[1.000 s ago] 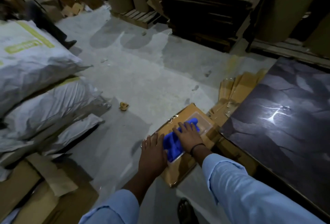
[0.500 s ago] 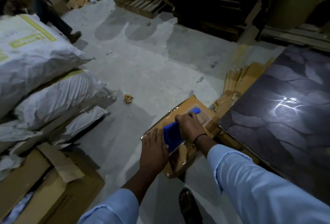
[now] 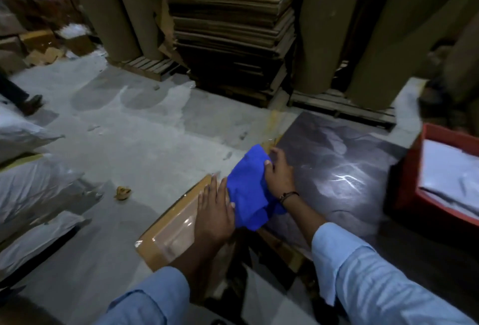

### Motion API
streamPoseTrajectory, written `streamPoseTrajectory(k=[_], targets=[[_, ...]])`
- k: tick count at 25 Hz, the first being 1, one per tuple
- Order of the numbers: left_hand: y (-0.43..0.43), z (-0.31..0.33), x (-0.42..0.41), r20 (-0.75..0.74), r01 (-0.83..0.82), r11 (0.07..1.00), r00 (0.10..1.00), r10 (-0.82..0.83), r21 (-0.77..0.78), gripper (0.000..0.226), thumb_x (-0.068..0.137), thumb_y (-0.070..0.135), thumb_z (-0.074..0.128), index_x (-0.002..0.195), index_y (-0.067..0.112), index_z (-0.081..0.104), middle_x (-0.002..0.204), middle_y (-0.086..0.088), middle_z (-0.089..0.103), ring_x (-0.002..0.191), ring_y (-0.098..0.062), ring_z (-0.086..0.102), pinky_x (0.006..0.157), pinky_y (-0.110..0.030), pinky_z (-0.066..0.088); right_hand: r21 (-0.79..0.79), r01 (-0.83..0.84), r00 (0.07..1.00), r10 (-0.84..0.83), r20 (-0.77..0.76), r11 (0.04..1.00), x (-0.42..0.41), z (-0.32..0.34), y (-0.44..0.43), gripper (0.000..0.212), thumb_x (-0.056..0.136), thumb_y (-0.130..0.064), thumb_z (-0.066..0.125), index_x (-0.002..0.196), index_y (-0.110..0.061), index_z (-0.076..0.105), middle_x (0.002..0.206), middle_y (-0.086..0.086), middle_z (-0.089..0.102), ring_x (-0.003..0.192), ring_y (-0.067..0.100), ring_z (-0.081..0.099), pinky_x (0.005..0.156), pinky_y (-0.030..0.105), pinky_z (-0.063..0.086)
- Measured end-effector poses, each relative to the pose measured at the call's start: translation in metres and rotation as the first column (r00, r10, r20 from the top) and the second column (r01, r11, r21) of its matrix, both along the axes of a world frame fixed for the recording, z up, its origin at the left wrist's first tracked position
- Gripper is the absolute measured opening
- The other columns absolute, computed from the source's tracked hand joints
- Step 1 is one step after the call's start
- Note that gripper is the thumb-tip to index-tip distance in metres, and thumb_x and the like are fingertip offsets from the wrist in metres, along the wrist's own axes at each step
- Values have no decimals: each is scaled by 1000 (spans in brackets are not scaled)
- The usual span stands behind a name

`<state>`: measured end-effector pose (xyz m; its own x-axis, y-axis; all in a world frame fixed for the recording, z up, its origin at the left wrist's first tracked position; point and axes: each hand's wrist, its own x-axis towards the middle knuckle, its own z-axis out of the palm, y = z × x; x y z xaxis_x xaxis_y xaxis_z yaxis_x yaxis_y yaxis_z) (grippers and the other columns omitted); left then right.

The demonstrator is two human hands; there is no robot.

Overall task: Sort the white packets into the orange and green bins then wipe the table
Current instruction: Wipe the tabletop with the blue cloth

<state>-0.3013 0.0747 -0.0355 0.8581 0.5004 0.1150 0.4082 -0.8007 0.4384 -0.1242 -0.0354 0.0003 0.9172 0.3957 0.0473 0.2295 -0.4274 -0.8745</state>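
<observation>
A blue cloth (image 3: 247, 189) is lifted just off a taped cardboard box (image 3: 171, 234) at the dark table's left edge. My right hand (image 3: 278, 173) grips the cloth by its upper right part. My left hand (image 3: 213, 213) lies flat on the box with straight fingers, its thumb side touching the cloth. The dark marbled table (image 3: 344, 177) spreads to the right. At the far right stands an orange bin (image 3: 409, 182) with white packets (image 3: 451, 169) stacked in it. No green bin is in view.
Large white sacks (image 3: 33, 182) are piled on the left. Stacked cardboard sheets (image 3: 233, 29) and tall brown rolls (image 3: 318, 26) line the back on pallets. A crumpled scrap (image 3: 122, 192) lies on the concrete floor. Someone's shoe (image 3: 31, 103) shows at far left.
My right hand has closed on the blue cloth and lifted it off the box toward the table. The view has swung right and up, bringing the orange bin into sight.
</observation>
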Motion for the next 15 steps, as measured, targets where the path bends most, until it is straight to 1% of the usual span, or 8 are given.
streamPoseTrajectory(k=[1,3,6,8,9,11,13,15], targets=[[-16,4,12,0,16,1000,1000,-16,-2,66,93,36,37,155,14,31,165,-14,23,150,-32,28,121,-51,26,-2,71,997,-71,-10,997,11,6,-25,40,100,-19,49,139,-18,44,97,10,66,86,27,61,74,28,38],[-49,8,32,-3,39,999,999,-39,-19,67,91,37,38,156,18,30,166,-11,20,150,-31,27,122,-49,22,8,178,984,-178,-10,984,26,15,-72,39,98,-20,51,137,-19,46,96,13,67,90,34,62,73,30,39],[-94,8,54,-19,65,998,998,-66,-22,69,90,33,47,155,20,30,165,-11,22,148,-33,30,122,-48,24,37,235,969,-232,-80,971,36,20,-128,41,97,-18,58,137,-14,48,95,6,63,93,29,63,73,27,39],[-116,6,59,-73,60,998,995,-61,-5,70,91,32,49,156,20,29,165,-13,22,148,-35,30,122,-48,22,-75,209,964,-218,-152,975,37,5,-156,57,96,-18,60,147,-12,37,104,11,66,103,32,63,78,28,42],[-124,3,61,-104,50,999,993,-50,-5,70,92,32,50,157,20,26,166,-13,19,149,-36,28,122,-48,19,-166,180,964,-207,-168,970,37,-8,-169,66,95,-17,59,153,-10,27,118,18,63,113,36,60,86,32,45],[-132,-2,61,-142,14,1000,990,-16,-21,71,95,32,51,159,20,23,167,-13,13,151,-36,23,123,-48,15,-383,96,983,-148,-107,919,33,-34,-189,74,93,-13,57,156,-7,18,143,26,44,127,42,48,102,41,42],[-134,-10,57,-173,-10,1000,985,5,-26,71,97,33,50,159,20,19,168,-13,6,152,-35,18,123,-49,12,-556,46,999,-33,33,830,25,-53,-201,74,87,-14,56,154,-7,24,145,23,39,128,42,45,105,45,40],[-131,-19,52,-232,-16,999,973,5,-45,71,99,34,46,160,23,12,169,-12,-2,154,-35,12,125,-49,8,-616,36,988,63,138,787,20,-66,-200,73,82,-14,56,150,-7,32,146,22,40,131,41,42,110,47,38]])
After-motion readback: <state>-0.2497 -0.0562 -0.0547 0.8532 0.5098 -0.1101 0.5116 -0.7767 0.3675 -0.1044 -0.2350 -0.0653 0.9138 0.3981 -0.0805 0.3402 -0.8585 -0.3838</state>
